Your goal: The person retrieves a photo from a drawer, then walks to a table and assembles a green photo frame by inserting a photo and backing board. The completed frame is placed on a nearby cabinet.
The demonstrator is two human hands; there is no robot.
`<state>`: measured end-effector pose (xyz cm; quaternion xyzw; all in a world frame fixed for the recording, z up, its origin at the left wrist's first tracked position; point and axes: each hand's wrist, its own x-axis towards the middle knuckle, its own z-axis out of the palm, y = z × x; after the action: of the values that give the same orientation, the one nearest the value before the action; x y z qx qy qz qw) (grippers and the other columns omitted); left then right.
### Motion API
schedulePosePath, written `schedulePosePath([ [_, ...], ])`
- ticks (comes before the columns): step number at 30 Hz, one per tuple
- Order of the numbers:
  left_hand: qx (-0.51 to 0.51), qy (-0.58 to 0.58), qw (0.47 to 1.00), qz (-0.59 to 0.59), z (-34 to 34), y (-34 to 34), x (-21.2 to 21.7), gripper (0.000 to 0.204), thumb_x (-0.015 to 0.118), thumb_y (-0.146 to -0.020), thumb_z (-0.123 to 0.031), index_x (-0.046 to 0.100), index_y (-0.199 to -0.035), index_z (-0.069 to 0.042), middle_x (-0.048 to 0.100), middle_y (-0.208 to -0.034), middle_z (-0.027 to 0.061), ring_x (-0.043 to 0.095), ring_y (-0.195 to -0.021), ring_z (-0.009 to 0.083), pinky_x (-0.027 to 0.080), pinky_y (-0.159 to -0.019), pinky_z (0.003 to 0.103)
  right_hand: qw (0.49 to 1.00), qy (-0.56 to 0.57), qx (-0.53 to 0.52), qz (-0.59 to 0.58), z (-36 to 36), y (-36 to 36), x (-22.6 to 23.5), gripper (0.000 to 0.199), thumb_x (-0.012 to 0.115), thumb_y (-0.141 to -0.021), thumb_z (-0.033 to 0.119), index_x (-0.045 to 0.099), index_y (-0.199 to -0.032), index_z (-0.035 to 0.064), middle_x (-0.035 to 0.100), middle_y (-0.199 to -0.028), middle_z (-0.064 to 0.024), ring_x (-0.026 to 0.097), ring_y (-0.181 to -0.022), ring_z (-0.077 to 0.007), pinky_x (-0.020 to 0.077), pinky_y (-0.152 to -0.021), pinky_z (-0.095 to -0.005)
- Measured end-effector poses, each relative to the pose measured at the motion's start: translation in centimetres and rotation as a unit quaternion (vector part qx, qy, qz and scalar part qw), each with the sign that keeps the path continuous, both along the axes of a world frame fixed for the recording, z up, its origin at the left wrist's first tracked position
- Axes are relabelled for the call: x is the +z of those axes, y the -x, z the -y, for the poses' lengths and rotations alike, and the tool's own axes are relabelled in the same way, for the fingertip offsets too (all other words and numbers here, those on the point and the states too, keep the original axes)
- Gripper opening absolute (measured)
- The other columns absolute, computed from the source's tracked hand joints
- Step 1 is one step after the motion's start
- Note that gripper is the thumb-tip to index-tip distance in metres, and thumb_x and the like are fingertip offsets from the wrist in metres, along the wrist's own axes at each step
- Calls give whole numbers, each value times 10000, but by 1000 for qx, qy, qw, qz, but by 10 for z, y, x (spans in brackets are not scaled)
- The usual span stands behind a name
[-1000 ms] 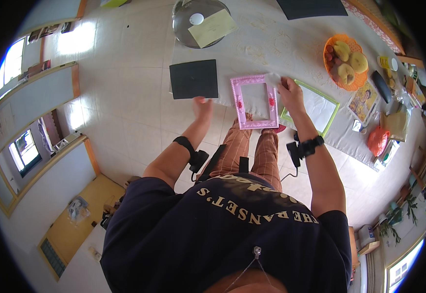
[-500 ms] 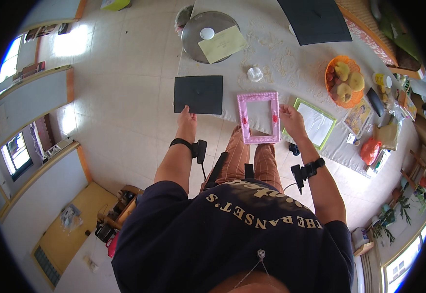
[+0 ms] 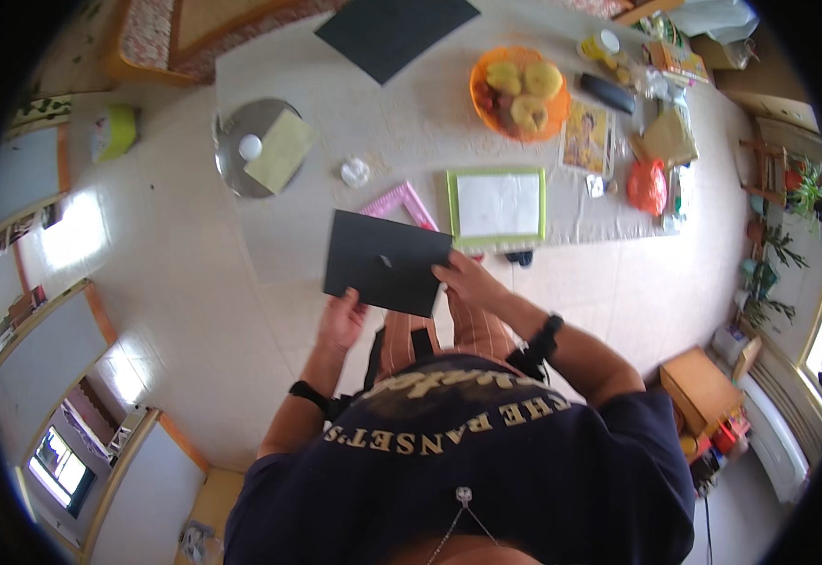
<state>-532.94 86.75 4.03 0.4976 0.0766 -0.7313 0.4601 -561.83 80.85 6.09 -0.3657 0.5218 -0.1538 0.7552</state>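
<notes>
Cloth-covered table (image 3: 289,226), upper centre; the black board (image 3: 383,264), newly lifted to mid-view, is gripped at its edges by left hand (image 3: 343,322) and right hand (image 3: 472,281), occupying both, partly hiding the pink frame (image 3: 419,204).

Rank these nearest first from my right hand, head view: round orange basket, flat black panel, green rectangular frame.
1. Flat black panel, held by your right hand.
2. Green rectangular frame, just ahead.
3. Round orange basket, farther ahead, slightly right.
</notes>
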Motion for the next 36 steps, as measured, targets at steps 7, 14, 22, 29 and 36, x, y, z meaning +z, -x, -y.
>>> schedulePosePath([
  [7,-133,10,991,-12,38,73,4,178,564,-907,-39,580,-1072,-101,637,-1002,27,618,-867,154,520,-766,296,962,-39,-257,89,-33,75,-14,102,497,-924,30,551,-1011,24,532,-862,45,488,-781,-49,442,-672,-216],
  [14,-289,91,941,154,58,108,-19,128,591,-871,-20,537,-979,-63,607,-859,15,576,-716,82,485,-636,223,971,48,-218,-82,-50,137,-42,77,561,-888,65,503,-887,15,491,-672,8,458,-601,-80,376,-523,-250],
  [22,-416,89,848,317,72,153,-44,100,652,-834,-45,563,-880,-53,568,-741,0,524,-555,67,434,-488,212,920,157,-189,-305,-32,165,-68,342,599,-854,78,530,-1187,45,634,-785,-92,585,-700,-153,468,-641,-299],
  [29,-458,82,795,390,88,174,-74,107,663,-820,-29,558,-837,-25,581,-664,29,546,-502,94,435,-443,229,863,260,-132,-413,12,179,-78,356,640,-798,94,610,-1153,87,599,-798,-117,590,-729,-258,483,-678,-355],
  [36,-423,63,815,391,95,177,-86,104,669,-810,-9,573,-850,-15,593,-667,43,556,-503,105,448,-439,233,866,242,-155,-408,34,177,-81,361,688,-768,111,629,-1124,112,651,-797,-96,630,-749,-245,498,-702,-343],
])
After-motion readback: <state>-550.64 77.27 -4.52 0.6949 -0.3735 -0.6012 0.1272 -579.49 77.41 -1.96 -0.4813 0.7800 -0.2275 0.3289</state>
